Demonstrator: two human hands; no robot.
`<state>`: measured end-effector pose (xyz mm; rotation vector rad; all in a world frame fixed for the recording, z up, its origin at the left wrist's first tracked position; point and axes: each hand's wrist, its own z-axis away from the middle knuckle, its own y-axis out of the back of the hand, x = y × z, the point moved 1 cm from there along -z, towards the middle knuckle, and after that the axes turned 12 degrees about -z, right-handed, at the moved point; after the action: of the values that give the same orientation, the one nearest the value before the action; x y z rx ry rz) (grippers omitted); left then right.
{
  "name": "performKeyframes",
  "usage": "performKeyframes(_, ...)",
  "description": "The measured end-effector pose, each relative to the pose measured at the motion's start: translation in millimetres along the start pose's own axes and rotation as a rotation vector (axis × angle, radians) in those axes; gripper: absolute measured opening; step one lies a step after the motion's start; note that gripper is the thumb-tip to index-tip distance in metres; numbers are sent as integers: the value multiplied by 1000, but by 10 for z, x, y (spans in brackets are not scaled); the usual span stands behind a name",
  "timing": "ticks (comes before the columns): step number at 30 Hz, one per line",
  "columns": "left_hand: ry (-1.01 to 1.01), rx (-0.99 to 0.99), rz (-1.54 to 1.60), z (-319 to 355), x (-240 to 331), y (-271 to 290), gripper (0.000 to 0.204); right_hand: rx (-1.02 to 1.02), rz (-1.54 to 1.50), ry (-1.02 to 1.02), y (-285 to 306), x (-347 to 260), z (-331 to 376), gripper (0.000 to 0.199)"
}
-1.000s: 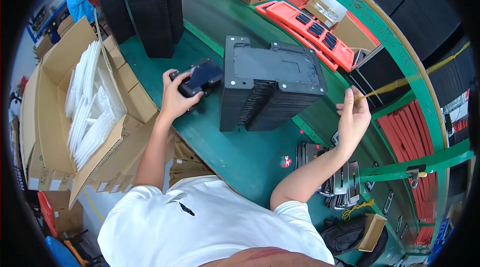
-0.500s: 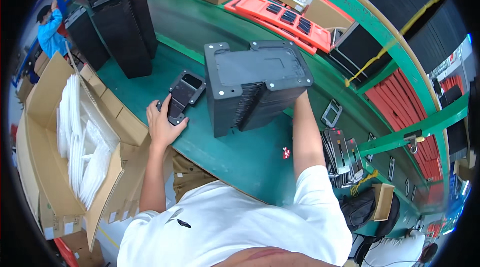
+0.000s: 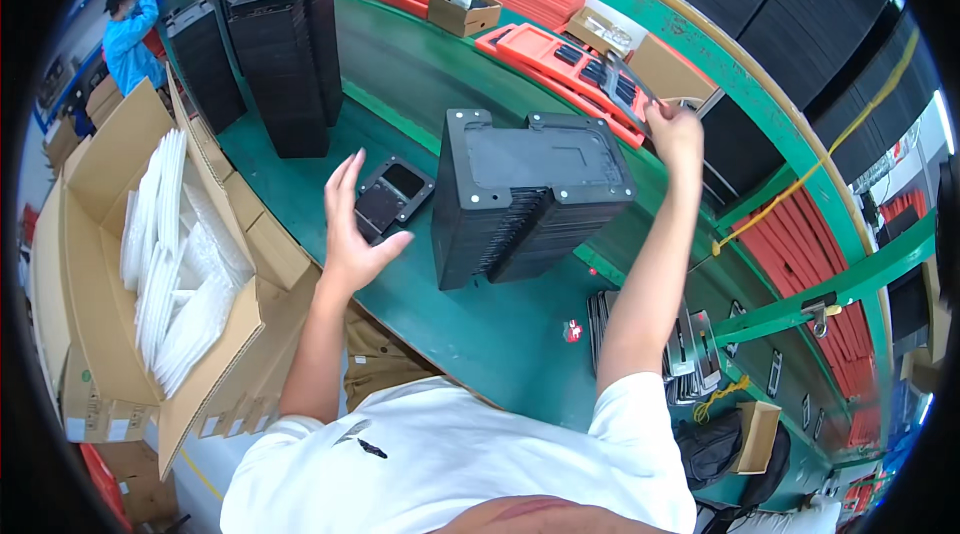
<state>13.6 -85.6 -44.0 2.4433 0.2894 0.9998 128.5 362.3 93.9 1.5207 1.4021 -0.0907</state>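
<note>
My left hand (image 3: 352, 234), fingers spread and holding nothing, hovers beside a small black tray (image 3: 418, 211) with metal dots at its corners. A dark rectangular piece (image 3: 404, 179) sits in this tray. To its right, a tall stack of black trays (image 3: 540, 156) rises from the green table. Beyond that stack, my right hand (image 3: 677, 137) is raised, closed on one end of a thin flat rectangular frame (image 3: 632, 84). Seen nearly edge-on, the frame shows little of its face.
An open cardboard box (image 3: 98, 334) of white foam sleeves (image 3: 160, 264) stands at left. Taller black stacks (image 3: 285, 64) rise behind. A conveyor with red trays (image 3: 560, 74) runs along the far side. Flat panels (image 3: 700, 354) and yellow cord (image 3: 722, 399) lie at right.
My right hand has come up from behind the stack with the thin frame in it; a frame lying on the conveyor is gone. My left hand has lifted off the small tray and spread.
</note>
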Motion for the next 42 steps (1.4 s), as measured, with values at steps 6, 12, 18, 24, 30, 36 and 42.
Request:
performKeyframes(6,-170,-126,383,-712,944,64,117,-321,116,168,138,-1527,987,29)
performKeyframes(12,-248,-338,189,-825,1073,97,118,-338,189,207,229,-1638,1236,26)
performKeyframes(18,-214,-307,264,-867,1116,85,118,-395,58,145,256,-1590,1094,26)
performKeyframes(24,-169,-306,343,-856,1090,73,120,-473,23,203,157,-1643,1082,25)
performKeyframes(30,-242,-253,284,-821,1090,102,102,-416,155,157,245,-1691,1204,22)
performKeyframes(36,-401,-355,117,-934,1097,132,74,-346,272,319,295,-1624,1254,17)
performKeyframes(42,-223,307,215,-424,1220,255,49,46,-336,570,532,-1203,1850,11)
